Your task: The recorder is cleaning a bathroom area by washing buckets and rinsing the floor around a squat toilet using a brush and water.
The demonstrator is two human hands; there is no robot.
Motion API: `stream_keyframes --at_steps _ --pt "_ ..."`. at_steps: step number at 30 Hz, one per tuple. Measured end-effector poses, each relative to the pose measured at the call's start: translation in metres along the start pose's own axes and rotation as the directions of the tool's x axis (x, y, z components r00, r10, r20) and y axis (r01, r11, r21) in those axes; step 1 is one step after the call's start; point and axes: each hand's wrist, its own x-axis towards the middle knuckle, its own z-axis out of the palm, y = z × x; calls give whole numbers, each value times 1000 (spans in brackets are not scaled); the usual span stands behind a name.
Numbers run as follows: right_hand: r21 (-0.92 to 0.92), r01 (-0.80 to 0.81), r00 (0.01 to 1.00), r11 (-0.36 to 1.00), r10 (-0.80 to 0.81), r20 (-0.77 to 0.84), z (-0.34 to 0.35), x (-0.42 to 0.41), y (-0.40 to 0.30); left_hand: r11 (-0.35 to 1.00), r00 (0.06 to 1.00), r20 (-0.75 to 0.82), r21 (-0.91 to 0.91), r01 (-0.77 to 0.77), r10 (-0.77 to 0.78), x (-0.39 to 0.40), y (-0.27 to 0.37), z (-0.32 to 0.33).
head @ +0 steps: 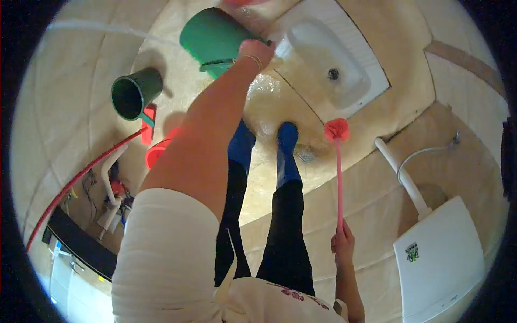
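My left hand [257,51] grips the rim of a green plastic bucket [218,36], which is tipped over beside a white squat toilet pan [311,44]. Water shines on the tiled floor under the bucket and runs towards my feet. My right hand [343,242] is closed round the pink handle of a toilet brush [339,181]. The brush's round red head hangs near the toilet's lower corner. Inside the pan, a dark drain hole [333,74] shows. Whether water is leaving the bucket is hard to tell.
To the left lie a dark green dipper [135,95], a red plastic bucket [155,155] partly behind my arm, and a red-handled floor tool [85,175]. A white cistern [442,258] and its pipe [404,177] are on the right. A floor drain [305,156] lies by my blue boots [287,141].
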Motion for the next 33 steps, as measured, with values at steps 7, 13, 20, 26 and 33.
stream_keyframes --at_steps 7,13,20,26,33 --pt "26 -85 996 996 84 22 -16 6 10 995 998 -50 95 -38 43 23 36 29" --pt "79 -83 994 993 77 81 -25 8 21 907 996 55 412 -87 71 18 86 -9" --pt "105 -81 991 991 69 116 -27 10 21 864 973 121 490 114 -197 19 83 -43" --pt "76 -32 994 997 24 111 -20 18 20 796 961 38 569 205 -275 9 52 -75" --pt "89 -46 988 995 32 152 -14 16 1 785 901 149 562 262 -408 -2 15 -94"
